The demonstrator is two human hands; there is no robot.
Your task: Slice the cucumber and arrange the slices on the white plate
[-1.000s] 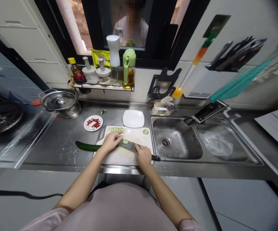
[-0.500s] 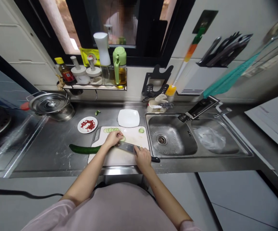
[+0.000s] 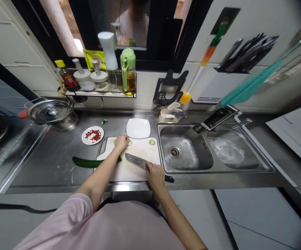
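**Left hand** (image 3: 120, 141) — fingers bent down over the pale green cucumber slices (image 3: 112, 141) at the far edge of the white plastic cutting board (image 3: 133, 172); whether it grips a slice cannot be told. **Right hand** (image 3: 155, 174) — closed around the black handle of the steel-bladed kitchen knife (image 3: 136, 160), whose blade lies across the board. The dark green uncut cucumber (image 3: 86, 162) lies partly on the board's left edge, partly on the stainless-steel counter (image 3: 48, 163).

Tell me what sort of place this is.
Most likely a home kitchen: steel counter with sink, cutting board with a cucumber, the knife in the right hand, and a shelf of condiment bottles.
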